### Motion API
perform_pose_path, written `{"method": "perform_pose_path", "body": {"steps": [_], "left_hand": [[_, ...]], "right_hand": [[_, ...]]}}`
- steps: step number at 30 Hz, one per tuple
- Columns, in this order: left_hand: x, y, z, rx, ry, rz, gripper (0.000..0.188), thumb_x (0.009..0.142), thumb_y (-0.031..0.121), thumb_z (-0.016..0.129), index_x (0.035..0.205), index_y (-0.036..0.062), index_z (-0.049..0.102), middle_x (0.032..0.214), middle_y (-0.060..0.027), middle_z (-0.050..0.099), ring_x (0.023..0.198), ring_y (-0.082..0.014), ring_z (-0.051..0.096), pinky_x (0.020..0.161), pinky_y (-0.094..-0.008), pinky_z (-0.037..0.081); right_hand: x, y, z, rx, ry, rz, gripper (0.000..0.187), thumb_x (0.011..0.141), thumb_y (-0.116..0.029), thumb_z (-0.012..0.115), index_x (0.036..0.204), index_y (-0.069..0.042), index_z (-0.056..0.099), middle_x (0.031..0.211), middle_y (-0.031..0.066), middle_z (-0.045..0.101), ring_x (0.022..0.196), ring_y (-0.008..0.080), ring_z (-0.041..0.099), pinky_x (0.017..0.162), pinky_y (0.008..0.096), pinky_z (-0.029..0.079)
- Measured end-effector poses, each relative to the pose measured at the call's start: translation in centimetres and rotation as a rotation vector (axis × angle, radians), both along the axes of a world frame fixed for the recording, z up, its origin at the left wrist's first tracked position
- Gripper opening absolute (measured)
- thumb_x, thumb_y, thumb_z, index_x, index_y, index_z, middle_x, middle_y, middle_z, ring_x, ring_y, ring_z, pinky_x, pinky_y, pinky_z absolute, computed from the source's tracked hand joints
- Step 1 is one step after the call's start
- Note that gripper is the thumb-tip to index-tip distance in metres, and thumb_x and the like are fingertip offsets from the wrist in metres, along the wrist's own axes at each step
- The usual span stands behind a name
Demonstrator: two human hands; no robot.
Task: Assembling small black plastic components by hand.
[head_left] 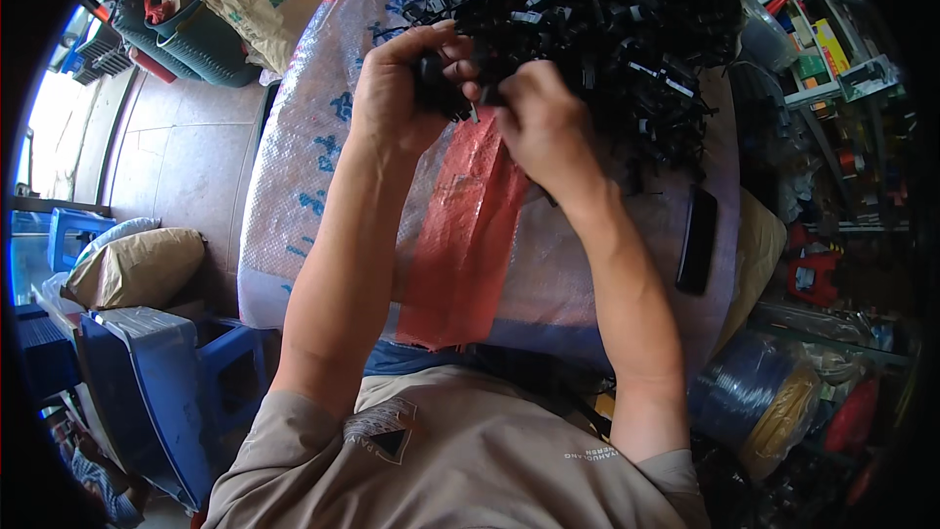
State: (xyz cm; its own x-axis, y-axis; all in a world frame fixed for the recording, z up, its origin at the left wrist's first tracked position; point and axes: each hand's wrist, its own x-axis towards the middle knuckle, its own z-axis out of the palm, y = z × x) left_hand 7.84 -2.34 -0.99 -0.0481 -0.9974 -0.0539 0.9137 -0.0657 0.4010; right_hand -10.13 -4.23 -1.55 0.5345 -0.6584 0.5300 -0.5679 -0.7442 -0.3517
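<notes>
My left hand (pixel 395 88) curls around small black plastic parts (pixel 428 73), its fingers bent and closed. Close beside it, my right hand (pixel 546 127) is smeared by motion, its fingertips pinched at a small black piece (pixel 492 95) near the left fingers. A thin pale tip sticks out below, between the two hands. Just beyond them spreads a large heap of black plastic parts (pixel 597 20), some with light metal-looking pieces. The exact kind of these parts is too small and dark to make out.
The heap lies on a white woven plastic sheet (pixel 294 186) with a red band (pixel 460 235). A flat black phone-like slab (pixel 696 240) rests at its right. Blue plastic stools (pixel 147 402), a filled paper sack (pixel 137 269), a dark basket (pixel 201 39) and wire coils (pixel 754 392) stand around.
</notes>
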Motion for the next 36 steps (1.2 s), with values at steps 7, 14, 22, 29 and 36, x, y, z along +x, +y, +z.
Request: {"method": "perform_pose_path", "body": {"steps": [7,14,22,29,36], "left_hand": [[-4.2,1.5,1.2,-0.029,-0.469,-0.055,0.01,0.081,0.007,0.066,0.079,-0.0023,0.062,0.079,-0.011,0.066,0.063,-0.0178,0.062,0.055,-0.029,0.05],[-7.3,3.7,2.2,-0.245,-1.051,-0.122,0.045,0.084,0.026,0.074,0.115,-0.0048,0.062,0.093,-0.0083,0.068,0.084,-0.0101,0.06,0.072,-0.0254,0.051],[-8.3,4.0,1.5,-0.333,-1.001,-0.083,0.028,0.086,0.009,0.068,0.11,-0.0043,0.061,0.084,-0.0064,0.065,0.07,-0.0081,0.055,0.063,-0.0248,0.049],[-9.2,4.0,1.2,-0.387,-1.052,0.063,0.016,0.084,0.004,0.065,0.098,-0.0031,0.062,0.082,-0.0122,0.066,0.078,-0.0181,0.066,0.065,-0.0294,0.051],[-9.7,3.8,0.1,-0.451,-1.141,0.235,0.006,0.079,0.007,0.065,0.082,0.0023,0.062,0.074,-0.0122,0.062,0.071,-0.0302,0.063,0.061,-0.0383,0.05]], "right_hand": [[-6.1,1.7,4.1,0.643,-0.763,0.051,0.035,0.09,-0.005,0.058,0.125,-0.001,0.054,0.088,0.0033,0.062,0.07,0.0069,0.055,0.062,0.0203,0.047],[-7.6,3.6,2.5,0.777,-1.058,0.106,0.021,0.093,-0.006,0.057,0.113,-0.002,0.06,0.105,0.0088,0.066,0.085,0.012,0.063,0.075,0.0247,0.052],[-8.4,4.3,1.5,0.81,-1.102,0.225,0.022,0.092,-0.002,0.058,0.113,0.0,0.062,0.118,0.0119,0.062,0.103,0.0145,0.059,0.087,0.0263,0.05],[-8.0,4.4,0.3,0.429,-0.773,0.071,0.019,0.091,0.0,0.058,0.11,0.001,0.061,0.111,0.0083,0.062,0.094,0.0116,0.059,0.081,0.0221,0.048],[-7.1,4.9,1.1,0.606,-0.887,0.116,0.015,0.091,0.0,0.056,0.106,0.001,0.061,0.104,0.0062,0.062,0.077,0.0098,0.058,0.071,0.0224,0.048]]}}
